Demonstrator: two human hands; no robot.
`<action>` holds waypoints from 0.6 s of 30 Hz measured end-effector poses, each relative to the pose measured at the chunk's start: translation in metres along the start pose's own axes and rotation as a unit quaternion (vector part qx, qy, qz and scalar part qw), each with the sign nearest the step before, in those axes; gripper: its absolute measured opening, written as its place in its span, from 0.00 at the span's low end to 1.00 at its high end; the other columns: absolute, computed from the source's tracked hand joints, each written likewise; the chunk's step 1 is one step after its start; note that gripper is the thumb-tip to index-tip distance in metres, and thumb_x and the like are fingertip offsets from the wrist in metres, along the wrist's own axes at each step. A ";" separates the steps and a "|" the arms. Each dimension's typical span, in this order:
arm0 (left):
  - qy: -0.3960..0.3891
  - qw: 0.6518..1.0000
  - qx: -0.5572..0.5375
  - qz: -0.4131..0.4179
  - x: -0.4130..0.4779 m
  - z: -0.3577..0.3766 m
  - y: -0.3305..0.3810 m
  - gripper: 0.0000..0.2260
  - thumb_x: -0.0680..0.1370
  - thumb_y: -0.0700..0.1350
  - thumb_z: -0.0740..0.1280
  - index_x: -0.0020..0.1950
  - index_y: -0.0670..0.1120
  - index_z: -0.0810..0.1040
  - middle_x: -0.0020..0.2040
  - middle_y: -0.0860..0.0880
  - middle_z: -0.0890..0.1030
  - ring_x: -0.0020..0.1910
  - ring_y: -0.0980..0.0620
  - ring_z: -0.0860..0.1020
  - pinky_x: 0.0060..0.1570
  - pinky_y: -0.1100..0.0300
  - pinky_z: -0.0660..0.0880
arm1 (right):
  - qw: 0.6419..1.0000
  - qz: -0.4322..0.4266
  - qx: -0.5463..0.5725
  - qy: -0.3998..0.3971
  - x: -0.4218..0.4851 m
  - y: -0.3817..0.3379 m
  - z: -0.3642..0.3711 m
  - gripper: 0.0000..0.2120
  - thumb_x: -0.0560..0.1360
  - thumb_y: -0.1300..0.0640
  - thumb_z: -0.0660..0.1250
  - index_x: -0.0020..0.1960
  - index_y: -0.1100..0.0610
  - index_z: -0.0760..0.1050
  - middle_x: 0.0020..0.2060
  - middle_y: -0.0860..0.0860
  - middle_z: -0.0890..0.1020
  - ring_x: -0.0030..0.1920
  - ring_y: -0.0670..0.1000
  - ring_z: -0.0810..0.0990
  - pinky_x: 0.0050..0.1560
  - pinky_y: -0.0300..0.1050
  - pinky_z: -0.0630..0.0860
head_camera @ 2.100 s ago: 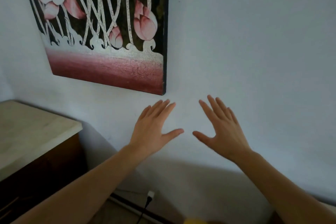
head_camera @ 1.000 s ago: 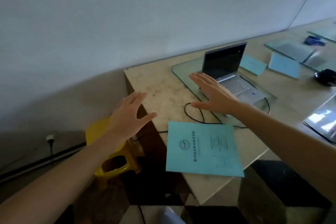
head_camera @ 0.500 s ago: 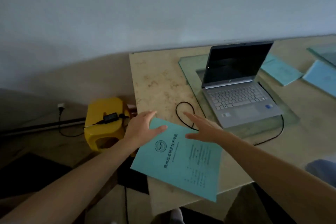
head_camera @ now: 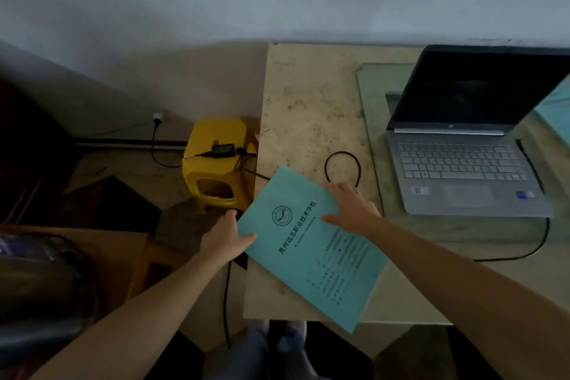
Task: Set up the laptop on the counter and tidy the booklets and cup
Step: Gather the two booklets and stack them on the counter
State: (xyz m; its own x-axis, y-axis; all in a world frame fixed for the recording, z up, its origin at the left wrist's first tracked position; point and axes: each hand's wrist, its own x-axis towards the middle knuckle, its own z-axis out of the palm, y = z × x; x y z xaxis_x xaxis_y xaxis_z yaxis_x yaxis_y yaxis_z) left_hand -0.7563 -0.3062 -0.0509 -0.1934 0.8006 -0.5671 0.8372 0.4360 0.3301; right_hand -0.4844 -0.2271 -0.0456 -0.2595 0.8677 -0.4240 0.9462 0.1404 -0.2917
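Moved: left hand [head_camera: 226, 236] now pinches booklet [head_camera: 308, 244] at its left edge, overhanging counter [head_camera: 308, 108] near-left; right hand [head_camera: 351, 210] flat on it, fingers straight. Cable loop [head_camera: 325, 168] just beyond; laptop [head_camera: 462, 163] right; yellow stool [head_camera: 216, 133] left.

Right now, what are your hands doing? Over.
Left hand grips blue booklet edge. Right hand rests on it. Laptop open, screen dark. Black cable loops beside booklet.
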 end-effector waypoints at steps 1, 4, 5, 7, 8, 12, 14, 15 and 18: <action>-0.026 0.999 -0.015 -0.016 0.000 0.000 -0.005 0.28 0.73 0.57 0.67 0.67 0.45 0.65 0.64 0.47 0.73 0.60 0.47 0.75 0.56 0.50 0.75 | 1.000 0.011 -0.002 0.000 0.001 -0.002 0.001 0.32 0.71 0.43 0.68 0.70 0.49 0.61 0.65 0.52 0.67 0.65 0.55 0.67 0.53 0.56 0.74; -0.045 0.993 -0.103 -0.023 0.000 -0.001 -0.018 0.23 0.72 0.55 0.70 0.62 0.45 0.71 0.61 0.48 0.75 0.57 0.48 0.76 0.50 0.58 0.74 | 0.999 0.040 0.011 0.017 0.000 -0.011 0.002 0.27 0.72 0.45 0.69 0.67 0.50 0.66 0.62 0.52 0.68 0.63 0.54 0.68 0.49 0.51 0.74; -0.050 0.987 -0.152 -0.022 0.000 -0.004 -0.020 0.22 0.72 0.54 0.71 0.61 0.45 0.72 0.60 0.49 0.75 0.54 0.50 0.76 0.46 0.60 0.72 | 0.998 0.051 0.022 0.027 -0.002 -0.013 0.003 0.25 0.72 0.47 0.69 0.66 0.50 0.67 0.62 0.52 0.67 0.63 0.53 0.67 0.48 0.50 0.73; -0.052 0.959 -0.278 -0.018 -0.001 -0.009 -0.022 0.16 0.71 0.51 0.72 0.55 0.46 0.74 0.57 0.47 0.78 0.48 0.54 0.77 0.39 0.62 0.72 | 0.997 0.064 0.030 0.044 -0.003 -0.015 0.004 0.23 0.72 0.48 0.70 0.64 0.52 0.69 0.63 0.52 0.66 0.64 0.54 0.65 0.54 0.53 0.72; -0.048 0.937 -0.345 -0.025 -0.002 -0.012 -0.021 0.15 0.71 0.49 0.72 0.54 0.46 0.75 0.55 0.46 0.79 0.49 0.52 0.77 0.41 0.61 0.74 | 0.996 0.068 0.033 0.046 -0.004 -0.015 0.004 0.22 0.72 0.49 0.70 0.63 0.53 0.70 0.63 0.52 0.66 0.64 0.54 0.65 0.57 0.55 0.71; -0.040 0.828 -0.557 -0.054 -0.004 -0.025 -0.015 0.12 0.71 0.43 0.72 0.53 0.47 0.78 0.53 0.45 0.81 0.56 0.45 0.78 0.50 0.51 0.76 | 0.976 0.086 0.199 0.033 -0.011 -0.014 -0.002 0.13 0.72 0.52 0.70 0.53 0.53 0.71 0.52 0.54 0.79 0.49 0.54 0.78 0.48 0.51 0.78; -0.038 0.774 -0.629 -0.057 -0.003 -0.030 -0.010 0.14 0.72 0.43 0.71 0.57 0.45 0.77 0.53 0.45 0.80 0.56 0.44 0.78 0.43 0.54 0.76 | 0.963 0.084 0.249 0.052 -0.018 -0.016 -0.006 0.10 0.73 0.52 0.69 0.50 0.51 0.70 0.45 0.50 0.80 0.43 0.52 0.79 0.39 0.45 0.77; -0.040 0.751 -0.657 -0.054 -0.002 -0.032 -0.007 0.15 0.73 0.43 0.70 0.58 0.45 0.76 0.54 0.45 0.80 0.55 0.45 0.78 0.42 0.54 0.76 | 0.955 0.083 0.276 0.062 -0.022 -0.018 -0.009 0.09 0.73 0.53 0.69 0.50 0.51 0.70 0.43 0.49 0.79 0.42 0.51 0.79 0.37 0.43 0.75; -0.064 0.701 -0.710 -0.033 -0.003 -0.038 0.009 0.09 0.75 0.46 0.68 0.55 0.49 0.77 0.52 0.46 0.82 0.52 0.46 0.79 0.41 0.52 0.77 | 0.924 0.081 0.368 0.059 -0.032 -0.024 -0.023 0.10 0.76 0.55 0.67 0.54 0.56 0.70 0.49 0.54 0.81 0.45 0.55 0.81 0.39 0.47 0.79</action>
State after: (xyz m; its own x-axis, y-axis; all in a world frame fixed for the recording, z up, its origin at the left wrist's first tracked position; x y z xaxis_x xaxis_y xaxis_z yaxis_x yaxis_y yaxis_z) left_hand -0.7679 -0.2891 -0.0174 -0.0839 0.7558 -0.6494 -0.5411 0.5127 0.6666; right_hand -0.4941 -0.2475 -0.0052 -0.0621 0.9009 -0.4295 0.5709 -0.3209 -0.7557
